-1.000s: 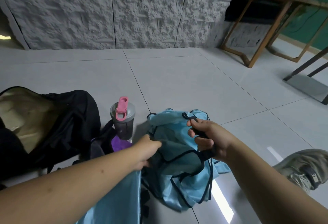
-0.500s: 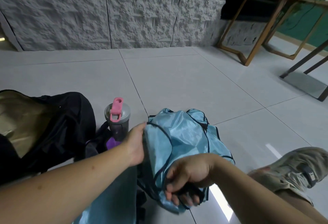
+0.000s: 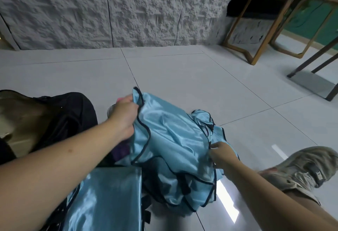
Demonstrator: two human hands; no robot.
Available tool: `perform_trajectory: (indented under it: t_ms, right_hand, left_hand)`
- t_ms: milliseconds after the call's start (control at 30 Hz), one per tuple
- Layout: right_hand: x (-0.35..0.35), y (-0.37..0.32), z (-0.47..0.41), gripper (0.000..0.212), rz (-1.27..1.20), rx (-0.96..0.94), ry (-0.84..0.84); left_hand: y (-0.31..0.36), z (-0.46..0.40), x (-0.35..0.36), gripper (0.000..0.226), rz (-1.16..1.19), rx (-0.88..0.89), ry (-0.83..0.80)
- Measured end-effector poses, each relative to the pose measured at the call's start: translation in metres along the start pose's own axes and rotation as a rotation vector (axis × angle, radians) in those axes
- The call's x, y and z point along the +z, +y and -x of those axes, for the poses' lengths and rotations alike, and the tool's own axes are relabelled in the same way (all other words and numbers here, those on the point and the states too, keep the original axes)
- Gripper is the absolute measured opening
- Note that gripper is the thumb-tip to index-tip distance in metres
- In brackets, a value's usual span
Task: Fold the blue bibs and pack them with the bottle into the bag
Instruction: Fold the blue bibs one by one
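A shiny light-blue bib (image 3: 170,135) with black trim is stretched above the floor between my hands. My left hand (image 3: 124,115) grips its upper left edge. My right hand (image 3: 222,155) pinches its right edge lower down. More blue bibs (image 3: 182,190) lie bunched underneath. A folded blue bib (image 3: 106,197) lies flat in front of me. The open black bag (image 3: 60,117) with a tan lining sits at the left. The bottle (image 3: 119,100) is almost hidden behind my left hand; only a bit of its pink lid shows.
My shoe (image 3: 307,168) rests on the grey tiled floor at the right. A rough grey wall (image 3: 118,9) runs along the back. A wooden table frame (image 3: 259,29) and dark metal legs (image 3: 314,60) stand at the far right.
My left hand has lifted the bib's edge up and left, hiding the bottle. My right hand has let go of the bundle's lower end and taken the right edge, spreading the bib out.
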State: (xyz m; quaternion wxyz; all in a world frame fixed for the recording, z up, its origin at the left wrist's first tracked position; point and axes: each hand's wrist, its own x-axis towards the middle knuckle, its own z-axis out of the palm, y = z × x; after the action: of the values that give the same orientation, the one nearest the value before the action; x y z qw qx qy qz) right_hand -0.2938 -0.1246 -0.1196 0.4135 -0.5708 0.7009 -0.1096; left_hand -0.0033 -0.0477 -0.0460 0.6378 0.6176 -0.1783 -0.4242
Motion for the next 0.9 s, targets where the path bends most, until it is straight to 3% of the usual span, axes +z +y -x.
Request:
perform_trajectory:
  t_ms: [100,233,333,433,567,633,700,800,900]
  right_hand:
    - [0.003,0.028,0.002,0.037,0.161,0.119,-0.166]
    - [0.014,0.049,0.008,0.012,0.313,0.098,-0.260]
    - [0.017,0.054,0.010,0.012,0.444,0.068,-0.319]
    - [0.007,0.046,0.016,0.018,0.294,0.095,-0.453]
    - [-0.018,0.004,0.026,0.040,-0.070,0.041,-0.548]
    - [-0.032,-0.027,0.036,0.026,-0.202,-0.004,-0.553]
    - [-0.041,-0.056,0.045,0.026,-0.322,-0.049,-0.588]
    - [-0.043,-0.094,0.059,0.041,-0.461,-0.179,-0.592]
    - [-0.042,-0.123,0.074,0.051,-0.545,-0.292,-0.613]
  left_hand:
    - [0.035,-0.003,0.001,0.047,0.054,0.076,0.001]
    - [0.060,-0.011,-0.004,0.052,0.025,0.180,0.109]
    - [0.058,-0.013,-0.009,0.044,-0.077,0.174,0.076]
    - [0.042,-0.012,-0.011,0.028,-0.281,0.169,0.052]
    - [0.028,-0.007,-0.008,0.035,-0.478,0.244,0.116]
    - [0.021,0.003,-0.004,0.023,-0.514,0.287,0.124]
    - [0.010,0.018,0.002,0.004,-0.540,0.250,0.021]
    - [-0.009,0.048,0.015,0.042,-0.426,0.033,-0.294]
    - [-0.026,0.066,0.022,0.066,-0.520,-0.124,-0.424]
